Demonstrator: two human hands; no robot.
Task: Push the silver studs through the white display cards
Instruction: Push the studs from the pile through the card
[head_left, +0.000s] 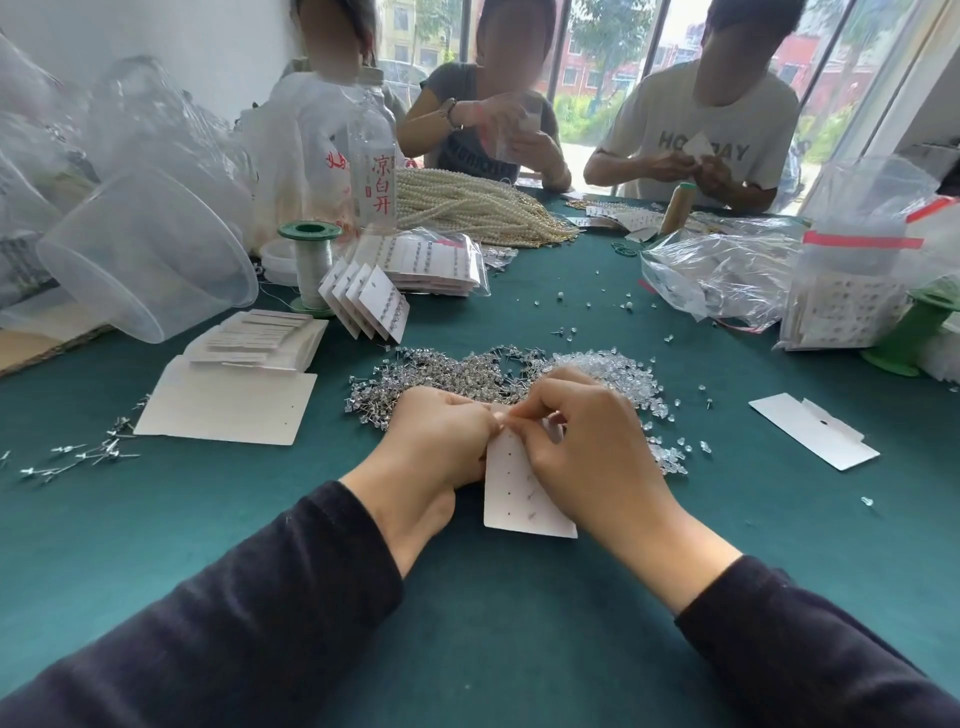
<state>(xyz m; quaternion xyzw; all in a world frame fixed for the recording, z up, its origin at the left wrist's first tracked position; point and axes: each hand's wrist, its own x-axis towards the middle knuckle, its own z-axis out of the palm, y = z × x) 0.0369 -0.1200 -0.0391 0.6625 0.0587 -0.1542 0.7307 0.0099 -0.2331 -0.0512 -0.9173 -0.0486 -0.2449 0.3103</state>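
A white display card (514, 493) with small punched holes is held upright over the green table. My left hand (436, 441) grips its left edge near the top. My right hand (576, 441) covers the card's right side, its thumb and fingertips pinching at the top edge; whatever it pinches is too small to make out. A few stud pins poke out of the card's lower right. Just behind my hands lies a heap of silver studs (447, 371), with a heap of clear backings (623, 379) to its right.
Blank white cards (228, 402) lie at the left, a stack (260, 340) behind them, and finished cards (371, 304) lean nearby. One loose card (813, 436) lies at right. Loose studs (78, 454) are scattered far left. Plastic bags, a clear tub (140, 260), spools, pearls and three people ring the table.
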